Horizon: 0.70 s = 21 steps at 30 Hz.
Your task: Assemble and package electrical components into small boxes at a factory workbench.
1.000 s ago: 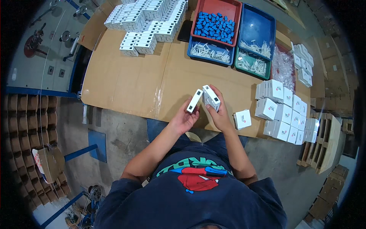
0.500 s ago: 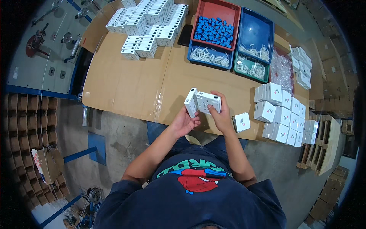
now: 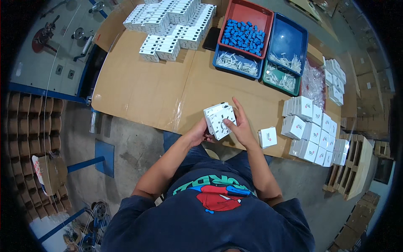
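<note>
Head: cardboard-covered table (image 3: pixel 147 92), grey floor (image 3: pixel 126 140)

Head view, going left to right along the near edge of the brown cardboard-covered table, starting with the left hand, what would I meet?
Left hand, pair of white square plastic pieces held together, right hand, small stack of white square pieces, larger group of stacked white square pieces.

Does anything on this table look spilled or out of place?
Nothing looks spilled: the blue pieces lie inside the red tray. One mild oddity is the small white stack by the near edge of the table, set apart from the larger white stacks at right, though that may be deliberate.
</note>
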Each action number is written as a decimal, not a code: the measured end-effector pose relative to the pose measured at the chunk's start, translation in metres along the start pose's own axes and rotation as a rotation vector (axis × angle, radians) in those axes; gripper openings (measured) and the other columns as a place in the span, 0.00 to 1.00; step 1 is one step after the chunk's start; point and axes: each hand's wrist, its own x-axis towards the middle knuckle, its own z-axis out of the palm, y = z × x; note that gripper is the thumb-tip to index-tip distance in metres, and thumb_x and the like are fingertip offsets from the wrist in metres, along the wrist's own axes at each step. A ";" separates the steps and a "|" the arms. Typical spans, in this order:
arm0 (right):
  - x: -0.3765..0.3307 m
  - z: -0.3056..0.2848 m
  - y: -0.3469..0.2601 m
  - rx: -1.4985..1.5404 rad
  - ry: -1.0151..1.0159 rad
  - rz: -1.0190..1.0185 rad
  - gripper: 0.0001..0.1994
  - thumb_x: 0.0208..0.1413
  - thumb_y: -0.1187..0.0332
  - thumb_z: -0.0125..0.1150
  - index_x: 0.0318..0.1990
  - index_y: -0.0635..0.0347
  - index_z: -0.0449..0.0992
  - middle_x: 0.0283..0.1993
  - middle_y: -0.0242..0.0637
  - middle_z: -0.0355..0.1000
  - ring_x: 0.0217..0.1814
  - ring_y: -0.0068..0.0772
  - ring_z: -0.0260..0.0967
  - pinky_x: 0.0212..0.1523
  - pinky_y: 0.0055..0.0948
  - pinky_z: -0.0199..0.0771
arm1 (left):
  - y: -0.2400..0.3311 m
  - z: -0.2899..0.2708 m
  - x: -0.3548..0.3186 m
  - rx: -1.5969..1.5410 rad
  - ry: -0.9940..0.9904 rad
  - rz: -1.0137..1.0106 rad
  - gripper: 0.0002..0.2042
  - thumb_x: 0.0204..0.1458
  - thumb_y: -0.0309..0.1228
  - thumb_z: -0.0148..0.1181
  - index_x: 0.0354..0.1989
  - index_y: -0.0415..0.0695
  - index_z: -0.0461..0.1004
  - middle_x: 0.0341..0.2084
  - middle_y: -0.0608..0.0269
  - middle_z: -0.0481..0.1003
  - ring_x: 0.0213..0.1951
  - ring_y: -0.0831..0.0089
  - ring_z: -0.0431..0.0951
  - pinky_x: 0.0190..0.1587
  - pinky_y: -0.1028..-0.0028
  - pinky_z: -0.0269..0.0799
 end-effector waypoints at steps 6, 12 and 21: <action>0.008 0.006 0.017 -0.064 0.098 0.092 0.27 0.63 0.68 0.62 0.67 0.61 0.61 0.57 0.38 0.69 0.58 0.29 0.66 0.60 0.29 0.68 | 0.008 0.010 -0.006 -0.105 0.239 0.156 0.38 0.63 0.66 0.28 0.59 0.45 0.69 0.43 0.59 0.78 0.36 0.70 0.80 0.27 0.70 0.77; 0.025 0.014 0.038 -0.128 0.156 0.074 0.24 0.63 0.67 0.62 0.64 0.61 0.63 0.57 0.38 0.69 0.57 0.29 0.67 0.58 0.29 0.68 | -0.008 -0.014 0.008 0.187 0.196 0.675 0.25 0.63 0.36 0.60 0.64 0.39 0.62 0.50 0.57 0.75 0.50 0.73 0.75 0.53 0.72 0.72; 0.089 0.014 0.027 -0.189 -0.258 0.266 0.23 0.62 0.67 0.63 0.62 0.62 0.65 0.53 0.35 0.73 0.55 0.27 0.70 0.56 0.30 0.71 | 0.032 -0.066 0.002 0.473 0.281 0.808 0.32 0.63 0.36 0.59 0.71 0.39 0.53 0.53 0.49 0.74 0.52 0.66 0.77 0.53 0.69 0.73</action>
